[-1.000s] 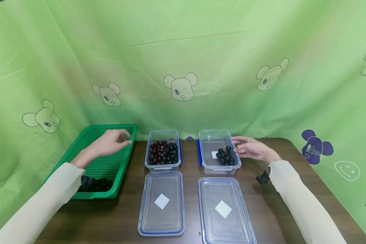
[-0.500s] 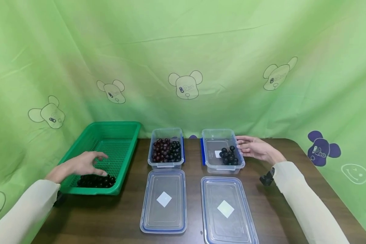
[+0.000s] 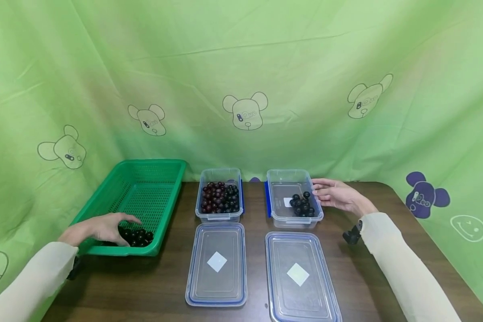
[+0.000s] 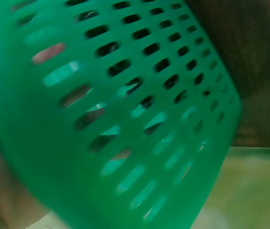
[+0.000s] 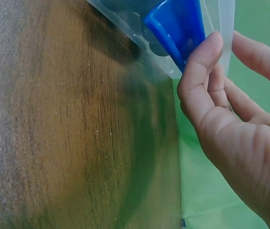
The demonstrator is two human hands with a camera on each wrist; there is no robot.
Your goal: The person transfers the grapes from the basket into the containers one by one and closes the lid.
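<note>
My left hand (image 3: 98,228) reaches over the near rim of a green basket (image 3: 170,205), thumb and fingers spread over dark grapes (image 3: 141,238) at its near end. Its other fingertips are hidden among the fruit. In the left wrist view, the basket's slotted wall (image 4: 125,138) hides most of that hand. My right hand (image 3: 340,197) touches the right side of a clear plastic container (image 3: 295,222) holding a small heap of dark grapes (image 3: 302,206). In the right wrist view, its bent fingers rest beside the blue latch (image 5: 180,31).
A second clear container (image 3: 219,218) with red and black grapes (image 3: 219,199) stands between basket and right container. Two blue-edged lids lie in front, the left lid (image 3: 215,286) and the right lid (image 3: 302,299). A green curtain (image 3: 241,67) closes off the table's back.
My left hand has moved from above the basket's far right side down and back to the grapes at its near end. My right hand has stayed at the container.
</note>
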